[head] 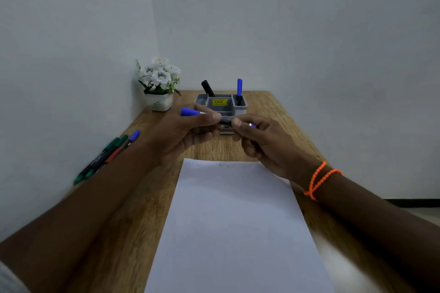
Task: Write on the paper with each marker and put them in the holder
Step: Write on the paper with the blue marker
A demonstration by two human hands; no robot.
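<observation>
Both hands hold one blue marker (225,120) level above the table, just beyond the top of the white paper (233,221). My left hand (183,133) grips the end with the blue cap (189,112). My right hand (262,140) pinches the dark barrel at the other end. Faint writing shows along the paper's top edge. The grey holder (220,103) stands behind the hands, with a black marker (207,88) in its left compartment and a blue marker (239,90) upright in its right one.
Several markers (107,154), green, red and blue, lie in a row by the table's left edge against the wall. A white pot of white flowers (159,83) stands in the back left corner. A small dark object lies under the hands, mostly hidden.
</observation>
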